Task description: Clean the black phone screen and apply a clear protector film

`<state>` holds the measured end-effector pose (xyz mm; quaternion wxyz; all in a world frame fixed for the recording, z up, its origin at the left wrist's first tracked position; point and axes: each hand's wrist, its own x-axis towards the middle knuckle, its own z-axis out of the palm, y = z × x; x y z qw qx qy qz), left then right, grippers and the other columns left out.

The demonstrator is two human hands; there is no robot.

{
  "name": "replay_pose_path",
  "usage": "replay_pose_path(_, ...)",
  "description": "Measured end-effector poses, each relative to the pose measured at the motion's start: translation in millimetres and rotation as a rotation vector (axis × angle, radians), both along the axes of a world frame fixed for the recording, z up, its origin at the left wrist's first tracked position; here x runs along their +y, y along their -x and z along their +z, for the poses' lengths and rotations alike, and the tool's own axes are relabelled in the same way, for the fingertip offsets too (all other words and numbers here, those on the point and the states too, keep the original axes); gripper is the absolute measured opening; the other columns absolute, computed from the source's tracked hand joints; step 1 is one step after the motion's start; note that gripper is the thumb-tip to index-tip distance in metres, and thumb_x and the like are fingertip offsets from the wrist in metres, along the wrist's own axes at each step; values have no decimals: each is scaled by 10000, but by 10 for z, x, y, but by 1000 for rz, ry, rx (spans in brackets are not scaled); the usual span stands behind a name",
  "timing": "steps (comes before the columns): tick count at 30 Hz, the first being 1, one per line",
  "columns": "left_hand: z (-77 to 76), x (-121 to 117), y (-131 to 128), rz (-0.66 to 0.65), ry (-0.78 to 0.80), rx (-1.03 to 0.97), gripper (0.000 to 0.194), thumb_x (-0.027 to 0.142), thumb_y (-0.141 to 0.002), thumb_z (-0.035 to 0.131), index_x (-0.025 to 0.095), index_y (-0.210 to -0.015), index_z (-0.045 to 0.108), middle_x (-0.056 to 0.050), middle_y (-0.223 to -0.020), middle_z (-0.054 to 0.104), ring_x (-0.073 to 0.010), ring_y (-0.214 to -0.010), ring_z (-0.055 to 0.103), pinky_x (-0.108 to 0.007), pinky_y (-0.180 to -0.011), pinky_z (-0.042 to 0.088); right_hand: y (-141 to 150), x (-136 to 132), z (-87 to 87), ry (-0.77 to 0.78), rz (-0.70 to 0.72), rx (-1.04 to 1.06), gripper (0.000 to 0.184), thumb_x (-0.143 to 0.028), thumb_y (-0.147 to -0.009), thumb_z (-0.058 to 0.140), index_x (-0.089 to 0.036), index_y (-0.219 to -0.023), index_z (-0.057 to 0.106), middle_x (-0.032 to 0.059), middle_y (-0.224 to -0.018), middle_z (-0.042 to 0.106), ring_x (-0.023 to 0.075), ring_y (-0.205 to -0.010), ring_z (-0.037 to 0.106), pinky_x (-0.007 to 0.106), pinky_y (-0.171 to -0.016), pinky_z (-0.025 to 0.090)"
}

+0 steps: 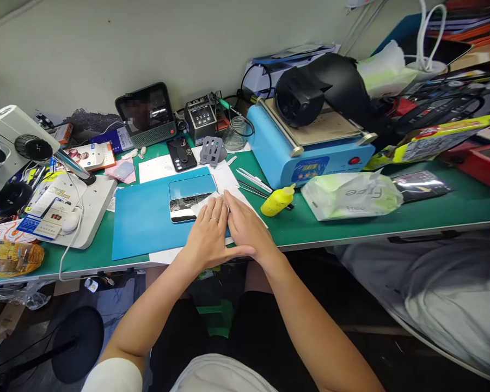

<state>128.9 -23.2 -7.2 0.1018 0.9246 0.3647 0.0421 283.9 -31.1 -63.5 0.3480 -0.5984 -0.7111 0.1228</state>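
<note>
Toward the blue mat's (pixel 147 220) right end, a glossy rectangular panel (pixel 183 204) is lying flat, a white wipe (pixel 200 205) partly covering it.

Green bench top (pixel 298 227), cluttered. Ctr: blue mat (pixel 142 218), partly over wht. paper (pixel 157 170). Rt. of mat: tweezers (pixel 255 190), yel. bottle (pixel 276 202), blue machine (pixel 277 163) w/ red btn., tissue pack (pixel 351 197). Rear: soldering stn. (pixel 201 121), glass jar (pixel 236 135). Lt.: wht. microscope base (pixel 96 209).
</note>
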Motion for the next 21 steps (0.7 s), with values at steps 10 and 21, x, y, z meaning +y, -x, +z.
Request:
replay_pose_path(10,-49,-174,365,74,-127,48,1180,909,-921,211,-25,-1640,259,-274,-1733,201,-389,-1647,132,-534,-1333,206,14,-71,62,-24,-10,-49,604,-143,-995,326,-83,-1589,419,207,-1568,569,307,-1482,529,530,-1226,461)
replay_pose_path(21,64,-42,789,249,-46,90,1139,871,-957,239,-35,-1646,207,-304,-1735,142,-396,-1648,86,-608,-1323,209,28,-98,141,34,-16,-46,590,-165,-1016,317,-77,-1589,427,207,-1567,571,323,-1478,531,541,-1219,469)
